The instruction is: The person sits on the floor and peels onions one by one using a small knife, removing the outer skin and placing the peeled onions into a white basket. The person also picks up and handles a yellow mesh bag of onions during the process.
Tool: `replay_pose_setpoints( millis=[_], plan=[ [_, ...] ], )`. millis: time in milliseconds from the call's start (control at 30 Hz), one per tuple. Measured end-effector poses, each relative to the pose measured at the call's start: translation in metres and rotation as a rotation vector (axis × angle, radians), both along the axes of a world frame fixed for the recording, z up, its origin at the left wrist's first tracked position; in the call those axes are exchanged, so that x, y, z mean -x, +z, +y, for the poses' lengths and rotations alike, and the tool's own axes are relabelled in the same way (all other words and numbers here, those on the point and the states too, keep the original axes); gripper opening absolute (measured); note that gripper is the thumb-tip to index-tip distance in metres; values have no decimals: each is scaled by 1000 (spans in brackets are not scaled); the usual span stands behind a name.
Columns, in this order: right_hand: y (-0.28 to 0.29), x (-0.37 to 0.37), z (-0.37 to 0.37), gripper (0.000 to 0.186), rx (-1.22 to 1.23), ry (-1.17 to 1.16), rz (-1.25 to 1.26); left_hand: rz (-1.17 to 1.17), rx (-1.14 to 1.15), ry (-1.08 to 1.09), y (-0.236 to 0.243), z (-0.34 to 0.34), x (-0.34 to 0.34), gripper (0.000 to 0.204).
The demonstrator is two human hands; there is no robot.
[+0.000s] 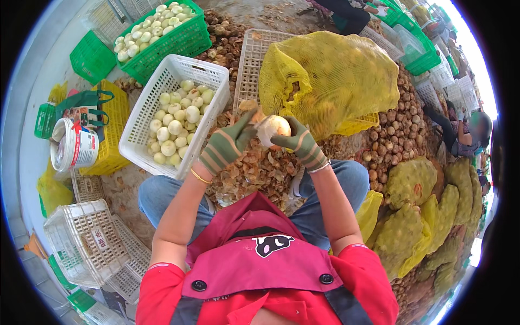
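Note:
A partly peeled onion [277, 127], pale with some brown on it, sits between my hands above the peel heap. My right hand [304, 145], in a green striped glove, grips it from the right side. At its left is my left hand [226, 145], in a matching glove, fingers closed on a strip of brown onion skin [251, 106]. A blur at the onion's left edge hides exactly what these fingertips touch. Loose brown peels [252, 173] cover the ground below, between my legs. Peeled onions [175, 127] lie in a white crate [131, 127] to the left.
Ahead, a full yellow mesh sack [336, 81] rests on crates. Unpeeled onions [398, 130] and more sacks [411, 181] lie at right. A green crate [162, 54] of peeled onions, a white bucket [76, 145] and stacked white crates [86, 244] stand left. Other people sit farther off.

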State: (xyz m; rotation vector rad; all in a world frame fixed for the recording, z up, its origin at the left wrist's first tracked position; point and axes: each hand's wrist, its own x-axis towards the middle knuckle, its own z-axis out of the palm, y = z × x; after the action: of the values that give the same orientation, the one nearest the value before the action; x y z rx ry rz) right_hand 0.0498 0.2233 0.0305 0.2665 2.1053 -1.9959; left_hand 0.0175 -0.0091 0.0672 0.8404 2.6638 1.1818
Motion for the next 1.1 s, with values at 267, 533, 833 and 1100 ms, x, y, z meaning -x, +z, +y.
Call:
replay_pose_setpoints(
  millis=[267,533,833,1100],
  plan=[
    [-4,-3,0,70,43,193,63,-63,167,-34,-14,5,7,42],
    [10,0,1,65,118,136,11,-51,-106,14,-42,-16,20,37],
    [7,0,4,66,-12,209,60,-41,-84,-32,-27,1,1,36],
    [27,0,-6,69,98,234,-11,451,-152,53,-108,-29,31,39]
  ],
)
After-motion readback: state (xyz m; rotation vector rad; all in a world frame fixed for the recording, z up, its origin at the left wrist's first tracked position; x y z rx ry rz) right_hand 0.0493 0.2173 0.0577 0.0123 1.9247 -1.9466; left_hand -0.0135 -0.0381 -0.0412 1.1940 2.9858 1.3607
